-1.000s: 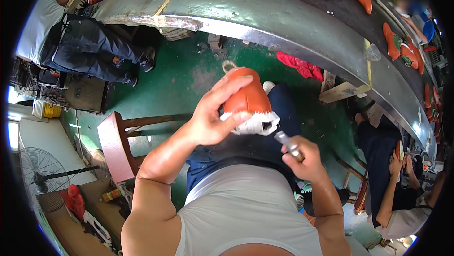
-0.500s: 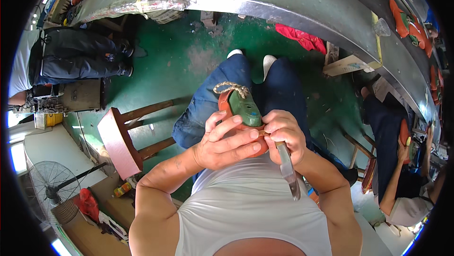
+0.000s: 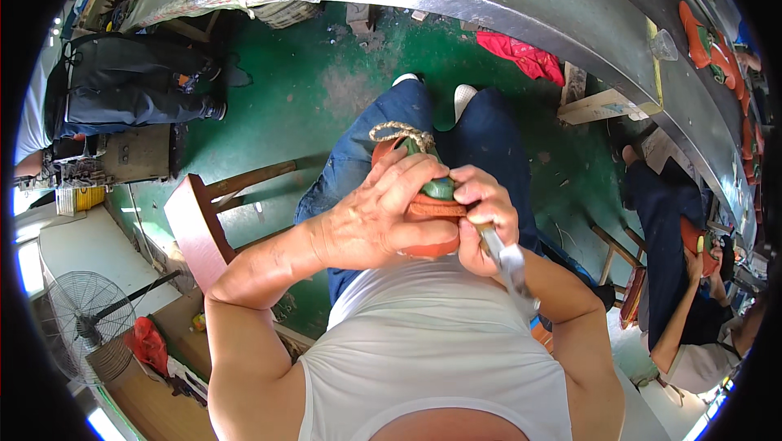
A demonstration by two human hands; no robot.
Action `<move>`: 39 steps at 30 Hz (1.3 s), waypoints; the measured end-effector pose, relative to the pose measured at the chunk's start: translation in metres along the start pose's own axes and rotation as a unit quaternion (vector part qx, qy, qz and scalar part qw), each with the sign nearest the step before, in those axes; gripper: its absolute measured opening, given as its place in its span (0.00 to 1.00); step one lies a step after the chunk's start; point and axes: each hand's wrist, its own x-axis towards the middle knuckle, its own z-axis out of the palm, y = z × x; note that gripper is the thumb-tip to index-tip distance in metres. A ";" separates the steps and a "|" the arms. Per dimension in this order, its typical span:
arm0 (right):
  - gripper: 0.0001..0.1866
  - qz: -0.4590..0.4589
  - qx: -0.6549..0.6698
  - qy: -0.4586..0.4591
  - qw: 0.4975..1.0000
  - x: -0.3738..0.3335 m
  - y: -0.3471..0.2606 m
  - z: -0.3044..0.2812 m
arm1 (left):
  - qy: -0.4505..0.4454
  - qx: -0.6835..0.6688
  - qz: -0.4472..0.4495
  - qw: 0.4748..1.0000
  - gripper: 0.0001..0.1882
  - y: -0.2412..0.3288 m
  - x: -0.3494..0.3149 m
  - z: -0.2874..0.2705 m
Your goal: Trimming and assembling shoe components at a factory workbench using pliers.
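Note:
An orange-red shoe upper [image 3: 428, 247] sits over a green shoe last [image 3: 441, 189], held above my lap close to my shirt. A twisted rope loop [image 3: 401, 127] sticks out at the end farther from me. My left hand [image 3: 366, 211] wraps over the shoe from the left, its fingers across the top and thumb along the near end. Against the right side of the near end, my right hand [image 3: 489, 211] is closed, thumb and fingertips at the upper's edge. A long metal tool [image 3: 515, 270] juts back from that hand toward me. Its working end is hidden.
A long grey workbench [image 3: 489, 9] curves across the front, with orange shoes [image 3: 696, 38] on its right part. A wooden stool [image 3: 195, 225] stands left, near a fan [image 3: 85, 323]. Red cloth [image 3: 521, 57] lies under the bench. People stand left [image 3: 134, 87] and sit right [image 3: 664, 254].
My left hand has turned and moved over the top of the shoe, covering more of the last. My left elbow has swung outward. The tool in my right hand has tilted to the right.

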 end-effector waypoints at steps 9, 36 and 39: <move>0.20 0.397 0.021 0.080 0.914 -0.007 -0.005 -0.106 | 0.456 -0.400 -0.247 0.756 0.36 -0.032 0.014 0.008; 0.14 0.473 -0.291 -0.269 0.786 -0.053 -0.004 -0.108 | 0.034 -0.720 -0.342 0.603 0.40 -0.085 0.009 0.170; 0.15 0.428 -0.266 -0.187 0.843 -0.076 -0.004 -0.103 | 0.012 -0.621 -0.356 0.698 0.39 -0.086 0.010 0.169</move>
